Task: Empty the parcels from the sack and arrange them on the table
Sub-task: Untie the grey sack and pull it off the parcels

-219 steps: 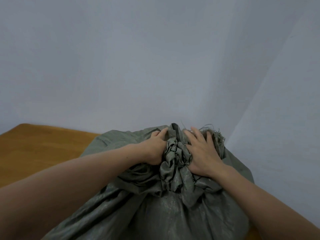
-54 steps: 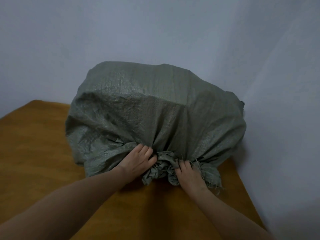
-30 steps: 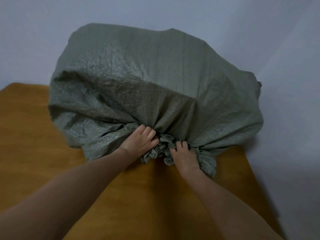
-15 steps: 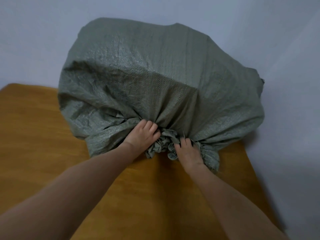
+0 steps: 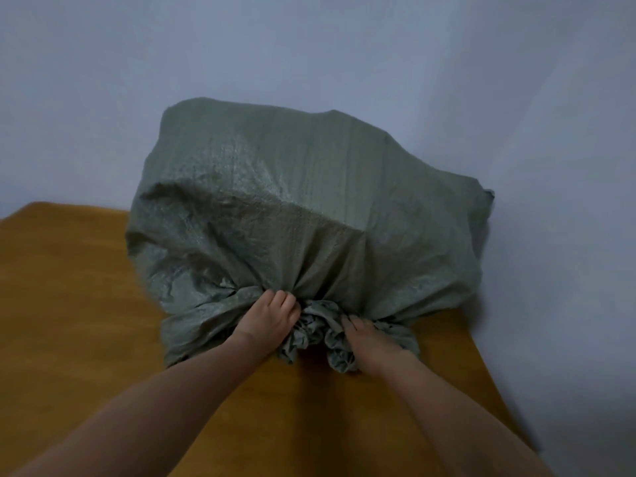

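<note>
Both hands are on the neck of the sack. My left hand [image 5: 272, 318] has its fingers curled into the gathered cloth just left of the knot, and my right hand [image 5: 368, 339] is clamped on the bunched mouth [image 5: 316, 325] from the near right side, fingertips buried in the folds.

Big change from a few seconds back: the sack [image 5: 309, 208] was standing with its mouth pointing up at me. Now it's tipped over on its side on the far right part of the table [image 5: 86, 304], with its bottom against the wall [image 5: 309, 46] and its mouth facing the near edge. In the last half second the bulk also seems to sit a touch lower, though that could just be my head shifting.

No parcels are out yet. The mouth is still scrunched shut, and there's a boxy ridge pushing through the cloth, so I reckon everything's still inside. Good position for tipping, though. Next I'd need to loosen that bunch and spread the opening, with plenty of bare wood on the left to lay things out.
</note>
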